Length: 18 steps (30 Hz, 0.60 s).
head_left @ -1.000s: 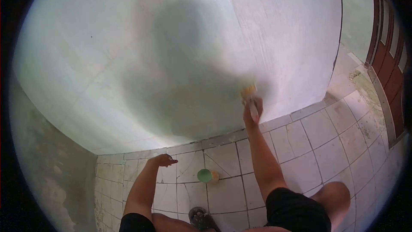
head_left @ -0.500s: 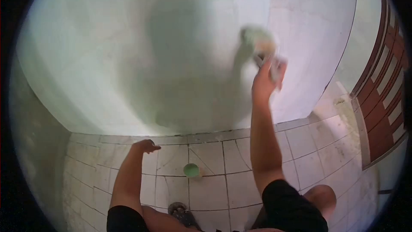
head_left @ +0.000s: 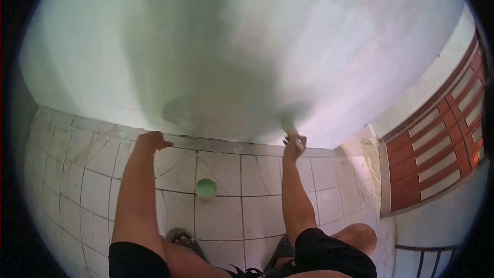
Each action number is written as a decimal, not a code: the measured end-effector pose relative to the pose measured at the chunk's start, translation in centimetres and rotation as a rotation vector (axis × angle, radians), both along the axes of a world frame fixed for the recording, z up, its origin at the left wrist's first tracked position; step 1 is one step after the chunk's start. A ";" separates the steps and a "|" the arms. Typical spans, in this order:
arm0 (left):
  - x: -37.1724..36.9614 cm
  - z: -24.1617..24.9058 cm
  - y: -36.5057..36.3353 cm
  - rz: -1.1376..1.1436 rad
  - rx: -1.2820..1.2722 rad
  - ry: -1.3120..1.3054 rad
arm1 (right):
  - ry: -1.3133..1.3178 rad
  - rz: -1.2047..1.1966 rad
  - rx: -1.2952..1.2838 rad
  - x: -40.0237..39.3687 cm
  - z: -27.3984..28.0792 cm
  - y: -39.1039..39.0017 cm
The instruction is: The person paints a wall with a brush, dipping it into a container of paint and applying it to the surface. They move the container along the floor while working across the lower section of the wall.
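A paintbrush (head_left: 287,123) with green-coated bristles is low against the pale green wall (head_left: 329,72), close to where it meets the floor. My right hand (head_left: 295,145) is closed around its handle, and the bristle end points up to the wall. My left hand (head_left: 154,140) hovers over the floor near the foot of the wall, its thumb held apart and nothing visible in it; its other fingers are partly hidden. Between my arms a round bowl (head_left: 206,187) of green paint stands on the tiles.
White floor tiles (head_left: 218,216) with dark joints run up to the wall. To the right is a reddish-brown slatted door (head_left: 432,149), with dark metal bars (head_left: 422,257) below it. My foot (head_left: 179,237) is just below the bowl.
My right hand has brought the paintbrush down from the middle of the wall to near its base. The view has tilted down and turned right; my left hand stays empty.
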<state>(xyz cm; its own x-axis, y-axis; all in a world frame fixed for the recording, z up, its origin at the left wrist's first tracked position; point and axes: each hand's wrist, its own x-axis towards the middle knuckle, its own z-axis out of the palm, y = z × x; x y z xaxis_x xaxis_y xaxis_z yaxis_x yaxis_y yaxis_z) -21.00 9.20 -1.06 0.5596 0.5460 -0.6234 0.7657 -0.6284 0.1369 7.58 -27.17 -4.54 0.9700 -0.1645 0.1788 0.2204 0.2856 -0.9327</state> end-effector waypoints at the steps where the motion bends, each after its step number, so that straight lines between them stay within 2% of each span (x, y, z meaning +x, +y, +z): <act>1: 0.0 0.2 -0.6 -0.012 0.054 -0.047 | 0.038 0.003 -0.028 0.2 -0.8 -0.4; 3: 0.5 -1.0 -0.2 -0.047 0.026 -0.058 | 0.106 0.020 -0.006 1.4 0.0 -0.7; 4: 0.8 -1.2 0.0 -0.110 0.003 -0.058 | 0.162 -0.121 -0.168 0.8 4.3 0.2; 5: 1.2 -0.8 -0.1 -0.108 -0.008 -0.064 | 0.126 -0.123 -0.242 2.6 6.5 0.2; 7: 1.4 -0.6 -0.3 -0.089 -0.062 -0.026 | -0.095 -0.139 -0.563 7.9 12.7 -1.0; 8: 1.6 -2.9 0.1 -0.078 -0.082 -0.025 | -0.182 -0.144 -0.650 9.9 17.0 -1.6; 9: 2.1 -6.7 0.8 -0.151 0.138 -0.258 | -0.247 -0.161 -0.677 10.8 21.6 -1.5; 10: 1.8 -9.6 1.2 -0.212 0.365 -0.485 | -0.269 -0.131 -0.539 10.6 26.7 -1.3; 12: 3.2 -8.8 1.2 -0.178 0.175 -0.182 | -0.307 -0.049 -0.206 8.6 34.7 -0.8; 13: 2.8 -8.3 0.7 -0.164 0.161 -0.166 | -0.429 -0.058 -0.033 5.6 37.6 0.1; 14: 2.6 -7.1 0.3 -0.196 0.106 -0.168 | -0.521 -0.053 0.023 6.2 39.6 -0.7; 16: 3.0 -5.9 -0.4 -0.217 0.065 -0.171 | -0.661 -0.047 0.088 1.4 40.6 1.0; 18: 2.7 -6.2 -0.8 -0.331 0.112 -0.101 | -0.822 -0.071 0.050 1.5 37.6 1.6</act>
<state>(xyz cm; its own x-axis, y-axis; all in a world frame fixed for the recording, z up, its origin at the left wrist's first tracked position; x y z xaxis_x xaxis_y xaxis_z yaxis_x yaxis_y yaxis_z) -18.28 8.39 -7.25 0.7731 0.3872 -0.5024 0.5048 -0.8552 0.1176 9.07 -25.57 33.11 0.5200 -0.2471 0.8177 0.8459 0.2823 -0.4526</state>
